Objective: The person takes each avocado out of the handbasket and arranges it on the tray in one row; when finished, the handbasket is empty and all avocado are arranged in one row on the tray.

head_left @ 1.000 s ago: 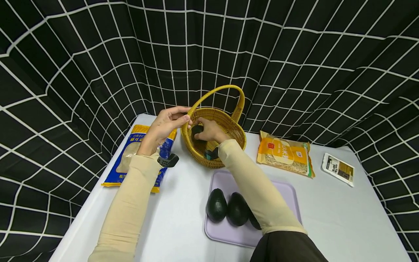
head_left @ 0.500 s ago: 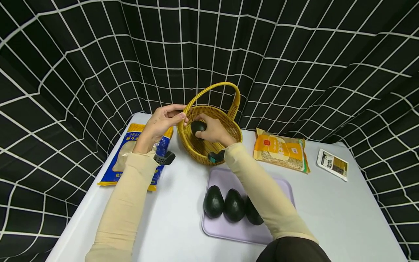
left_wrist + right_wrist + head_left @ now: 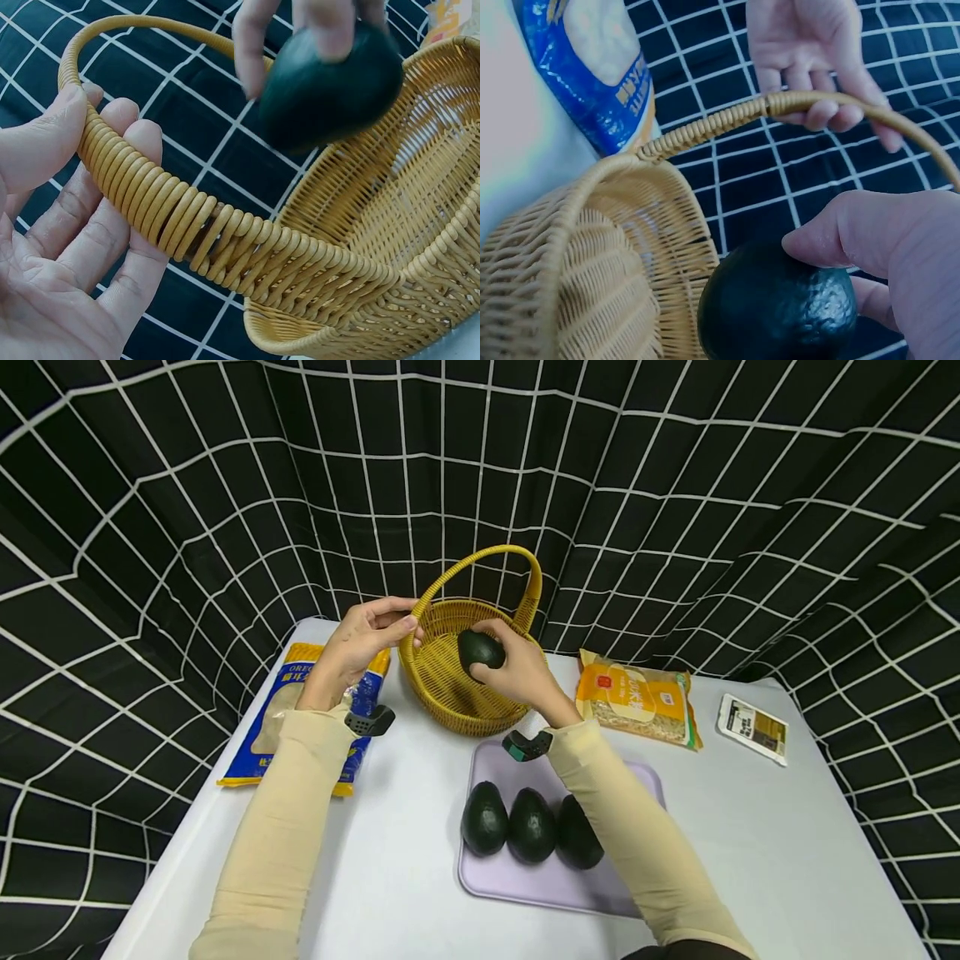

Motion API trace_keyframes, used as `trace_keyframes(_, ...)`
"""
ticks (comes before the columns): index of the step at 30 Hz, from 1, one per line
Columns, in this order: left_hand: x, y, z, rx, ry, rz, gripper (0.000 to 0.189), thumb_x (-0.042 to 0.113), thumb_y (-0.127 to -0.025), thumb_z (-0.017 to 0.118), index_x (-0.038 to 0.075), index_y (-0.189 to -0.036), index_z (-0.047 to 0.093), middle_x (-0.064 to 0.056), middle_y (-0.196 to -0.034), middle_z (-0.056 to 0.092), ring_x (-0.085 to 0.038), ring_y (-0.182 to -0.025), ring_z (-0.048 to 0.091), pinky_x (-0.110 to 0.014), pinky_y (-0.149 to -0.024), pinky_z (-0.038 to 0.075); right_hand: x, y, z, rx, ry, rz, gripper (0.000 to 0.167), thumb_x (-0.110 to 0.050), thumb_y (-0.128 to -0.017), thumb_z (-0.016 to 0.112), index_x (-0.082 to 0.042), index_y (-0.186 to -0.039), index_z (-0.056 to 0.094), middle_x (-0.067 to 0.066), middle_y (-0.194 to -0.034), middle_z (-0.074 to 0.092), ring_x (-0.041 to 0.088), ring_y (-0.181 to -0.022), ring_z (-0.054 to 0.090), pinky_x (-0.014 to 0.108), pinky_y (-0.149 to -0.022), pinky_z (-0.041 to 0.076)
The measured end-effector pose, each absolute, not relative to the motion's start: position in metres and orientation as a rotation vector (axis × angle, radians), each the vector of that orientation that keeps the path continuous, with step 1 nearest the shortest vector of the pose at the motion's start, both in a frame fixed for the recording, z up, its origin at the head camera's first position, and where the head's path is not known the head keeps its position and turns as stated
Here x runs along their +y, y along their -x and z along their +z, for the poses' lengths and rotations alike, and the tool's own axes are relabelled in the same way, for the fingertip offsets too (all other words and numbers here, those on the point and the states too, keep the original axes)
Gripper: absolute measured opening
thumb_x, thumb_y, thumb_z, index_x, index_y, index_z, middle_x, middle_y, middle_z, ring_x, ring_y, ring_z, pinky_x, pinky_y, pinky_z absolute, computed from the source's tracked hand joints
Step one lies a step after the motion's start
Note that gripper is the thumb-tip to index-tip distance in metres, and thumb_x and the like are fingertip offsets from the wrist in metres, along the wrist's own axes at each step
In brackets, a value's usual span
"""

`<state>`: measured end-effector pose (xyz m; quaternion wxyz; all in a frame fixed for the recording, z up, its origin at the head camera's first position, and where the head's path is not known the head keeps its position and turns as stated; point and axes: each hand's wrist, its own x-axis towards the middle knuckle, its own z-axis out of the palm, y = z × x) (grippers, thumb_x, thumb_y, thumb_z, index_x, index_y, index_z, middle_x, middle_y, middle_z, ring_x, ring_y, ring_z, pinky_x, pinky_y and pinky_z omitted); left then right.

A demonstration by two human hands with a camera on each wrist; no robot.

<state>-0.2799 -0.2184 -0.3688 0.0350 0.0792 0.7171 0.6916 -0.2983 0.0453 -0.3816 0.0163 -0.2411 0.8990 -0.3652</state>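
Note:
My left hand (image 3: pixel 360 639) grips the left side of the yellow wicker basket's handle (image 3: pixel 142 187), thumb on one side and fingers on the other. With my right hand (image 3: pixel 521 668) I hold a dark green avocado (image 3: pixel 480 653) above the basket (image 3: pixel 442 681), on its right side. In the right wrist view my thumb presses on the avocado (image 3: pixel 776 307), beside the basket rim (image 3: pixel 551 247). The inside of the basket shows bare wicker in the head view. Three more avocados (image 3: pixel 531 827) lie in a row on a lilac tray (image 3: pixel 540 893); my right forearm partly covers one.
A blue and yellow bag (image 3: pixel 262 752) lies left of the basket, partly under my left wrist. On the right are an orange bag of grain (image 3: pixel 637 702) and a small white packet (image 3: pixel 752 729). A black gridded cloth (image 3: pixel 480 468) stands behind the table.
My right hand has lifted the avocado from the left inside of the basket up and to the right. The left hand keeps its hold on the handle. The whole view has shifted slightly.

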Motion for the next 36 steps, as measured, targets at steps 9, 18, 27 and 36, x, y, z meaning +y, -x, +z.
trace_keyframes(9, -0.216, 0.279, -0.369, 2.216, -0.218, 2.125, 0.037, 0.016, -0.103, 0.059, 0.005, -0.139, 0.059, 0.002, -0.092, 0.073, -0.014, -0.087, 0.069, -0.025, -0.091, 0.055, 0.092, 0.265, -0.387, 2.791, 0.732, -1.247, 0.055, -0.023, -0.087, 0.071, -0.024, -0.139, 0.053, 0.011, -0.128, 0.063, 0.030, -0.099, 0.064, 0.044, -0.080, 0.056)
trace_keyframes(18, -0.217, 0.279, -0.368, 2.233, -0.189, 2.080, 0.042, 0.020, -0.102, 0.061, 0.007, -0.142, 0.056, 0.004, -0.095, 0.072, -0.012, -0.092, 0.069, -0.026, -0.097, 0.053, 0.146, 0.227, -0.403, 2.758, 0.514, -1.360, 0.056, -0.020, -0.089, 0.074, -0.027, -0.140, 0.052, 0.019, -0.133, 0.061, 0.036, -0.101, 0.069, 0.041, -0.077, 0.060)
trace_keyframes(27, -0.213, 0.278, -0.368, 2.232, -0.157, 2.115, 0.037, 0.018, -0.101, 0.063, 0.008, -0.136, 0.062, 0.003, -0.094, 0.074, -0.013, -0.092, 0.071, -0.023, -0.092, 0.056, 0.187, 0.188, -0.421, 2.837, 0.261, -1.334, 0.056, -0.022, -0.091, 0.073, -0.026, -0.142, 0.051, 0.021, -0.133, 0.062, 0.035, -0.103, 0.070, 0.040, -0.083, 0.056)
trace_keyframes(36, -0.214, 0.278, -0.369, 2.217, -0.160, 2.134, 0.036, 0.017, -0.101, 0.063, 0.007, -0.135, 0.062, 0.003, -0.093, 0.073, -0.013, -0.090, 0.071, -0.021, -0.091, 0.056, 0.206, 0.150, -0.433, 2.840, -0.008, -1.351, 0.059, -0.026, -0.093, 0.073, -0.027, -0.146, 0.048, 0.022, -0.137, 0.060, 0.038, -0.108, 0.067, 0.042, -0.087, 0.052)
